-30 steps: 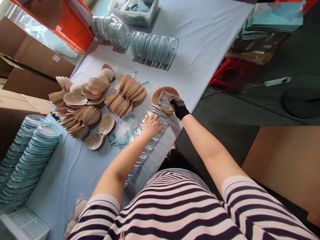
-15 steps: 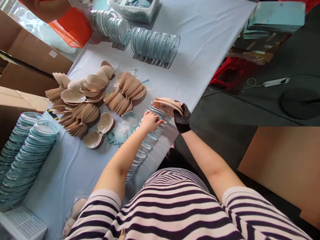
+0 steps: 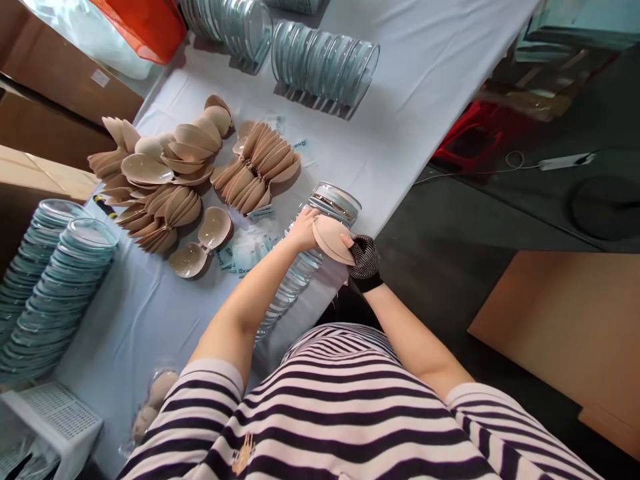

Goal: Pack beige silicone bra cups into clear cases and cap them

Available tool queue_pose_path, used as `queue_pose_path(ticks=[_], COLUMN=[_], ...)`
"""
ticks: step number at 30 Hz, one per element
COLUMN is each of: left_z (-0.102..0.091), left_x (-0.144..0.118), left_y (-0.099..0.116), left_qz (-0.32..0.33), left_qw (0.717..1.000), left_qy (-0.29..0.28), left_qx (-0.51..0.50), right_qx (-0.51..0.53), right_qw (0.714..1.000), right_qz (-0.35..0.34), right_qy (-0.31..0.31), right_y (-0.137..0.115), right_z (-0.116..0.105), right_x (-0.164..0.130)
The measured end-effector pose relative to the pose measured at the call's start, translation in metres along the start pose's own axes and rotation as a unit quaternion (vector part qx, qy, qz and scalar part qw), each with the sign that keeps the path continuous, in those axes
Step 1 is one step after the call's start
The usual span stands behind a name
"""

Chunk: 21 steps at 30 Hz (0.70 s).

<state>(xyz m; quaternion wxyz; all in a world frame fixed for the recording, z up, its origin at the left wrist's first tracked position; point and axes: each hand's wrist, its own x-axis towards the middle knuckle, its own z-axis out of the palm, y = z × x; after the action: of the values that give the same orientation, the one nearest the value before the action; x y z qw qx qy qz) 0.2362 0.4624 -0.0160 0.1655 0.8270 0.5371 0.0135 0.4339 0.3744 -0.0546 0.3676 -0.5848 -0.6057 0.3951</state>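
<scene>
My right hand [image 3: 364, 259], in a black dotted fingerless glove, grips a folded pair of beige stick-on bra cups [image 3: 331, 239] with the thumb on top. At their other end is my bare left hand [image 3: 303, 230], its fingers closed round the edge and partly hidden. Just beyond the cups, clear plastic cases [image 3: 336, 202] form the end of a row that runs under my left forearm. To the left of that row lie small printed sachets [image 3: 245, 248] and an opened pair of bra cups [image 3: 203, 243].
Piles of bra cups [image 3: 175, 160] and a neat fanned bundle [image 3: 257, 167] cover the table's left middle. More clear cases stand in rows [image 3: 325, 67] at the back and in stacks [image 3: 65, 293] at left. A white basket [image 3: 65, 413] sits lower left; cardboard boxes [image 3: 65, 67] adjoin the table.
Both hands have brought the bra cups down from the end case toward my body, and the cups now lie flatter to view. The view has shifted; another person's hand at upper left is gone.
</scene>
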Motion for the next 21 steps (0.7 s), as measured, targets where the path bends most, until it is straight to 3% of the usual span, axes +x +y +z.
queue_pose_path(ticks=[3, 5, 8, 13, 16, 18, 21], left_z=[0.001, 0.002, 0.003, 0.0, 0.001, 0.002, 0.003], left_x=[-0.004, -0.01, -0.018, -0.02, -0.02, -0.021, -0.022], left_y=[0.005, 0.01, 0.013, 0.01, 0.009, 0.01, 0.012], left_qz=[0.005, -0.048, -0.112, -0.127, -0.135, -0.137, -0.153], left_qw=[1.0, 0.999, 0.99, 0.99, 0.989, 0.988, 0.985], left_qy=[-0.026, 0.023, 0.08, 0.052, 0.057, 0.061, 0.059], left_qx=[0.002, 0.001, -0.009, -0.017, -0.024, -0.035, -0.054], right_qx=[-0.049, -0.076, -0.112, -0.169, -0.172, -0.177, -0.21], right_qw=[0.998, 0.996, 0.993, 0.986, 0.984, 0.982, 0.975], right_qz=[-0.003, -0.005, 0.0, 0.0, -0.034, -0.049, -0.016], right_qy=[0.045, 0.051, 0.025, -0.016, -0.027, -0.048, -0.065], right_y=[-0.002, -0.002, -0.005, -0.017, -0.022, -0.022, -0.02], right_z=[-0.002, -0.004, -0.008, -0.01, -0.007, 0.0, 0.017], right_x=[-0.008, -0.014, -0.015, 0.005, 0.011, 0.013, 0.021])
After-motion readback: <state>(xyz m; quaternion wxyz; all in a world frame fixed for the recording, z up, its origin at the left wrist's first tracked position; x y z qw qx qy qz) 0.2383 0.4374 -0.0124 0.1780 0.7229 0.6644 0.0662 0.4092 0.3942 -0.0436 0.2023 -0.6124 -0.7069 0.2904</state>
